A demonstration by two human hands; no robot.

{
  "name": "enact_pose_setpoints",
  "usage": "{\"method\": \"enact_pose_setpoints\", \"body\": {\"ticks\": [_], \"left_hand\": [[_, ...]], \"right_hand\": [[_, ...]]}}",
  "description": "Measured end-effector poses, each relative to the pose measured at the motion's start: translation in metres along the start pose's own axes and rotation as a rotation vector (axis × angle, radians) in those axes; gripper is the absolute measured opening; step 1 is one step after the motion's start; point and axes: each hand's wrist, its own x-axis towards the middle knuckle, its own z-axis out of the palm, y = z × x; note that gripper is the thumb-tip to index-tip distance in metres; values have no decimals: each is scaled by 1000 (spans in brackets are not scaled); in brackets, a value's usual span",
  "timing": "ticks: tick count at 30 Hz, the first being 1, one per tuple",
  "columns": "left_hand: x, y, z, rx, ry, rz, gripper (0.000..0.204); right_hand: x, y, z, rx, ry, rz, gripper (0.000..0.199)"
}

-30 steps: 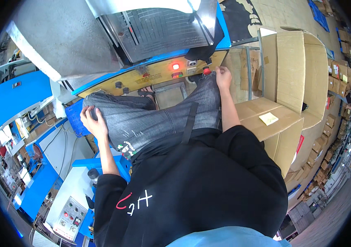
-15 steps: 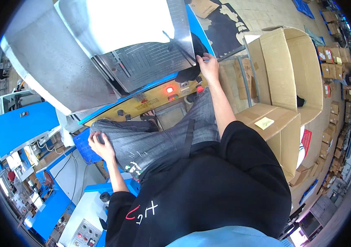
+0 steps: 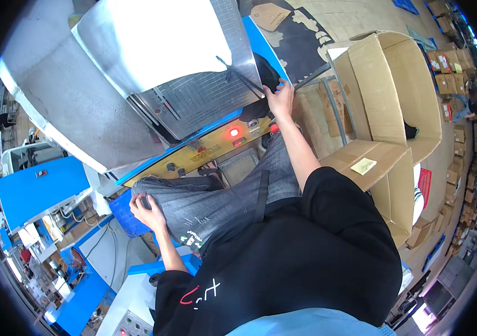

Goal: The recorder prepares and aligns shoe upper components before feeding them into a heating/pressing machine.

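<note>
Since the earlier frame the right hand [image 3: 279, 96] has reached further up to the press plate [image 3: 205, 95], fingers curled on its edge. The left hand [image 3: 148, 208] lies flat, fingers spread on the grey jeans [image 3: 216, 193]. Positioning seems underway; next likely calls for steadying the fabric.

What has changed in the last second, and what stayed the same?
The right hand left the grey garment and reached up and forward to the dark piece at the metal plate's edge. The left hand stayed pressed on the garment, and the red lamp stayed lit.
</note>
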Motion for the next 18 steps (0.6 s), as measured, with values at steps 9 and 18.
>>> {"method": "enact_pose_setpoints", "body": {"ticks": [9, 18], "left_hand": [[6, 8, -1, 37, -12, 11, 20], [5, 5, 0, 21, -14, 37, 23]], "right_hand": [[-15, -44, -11, -287, -105, -53, 83], [-48, -69, -11, -207, -231, 128, 95]]}}
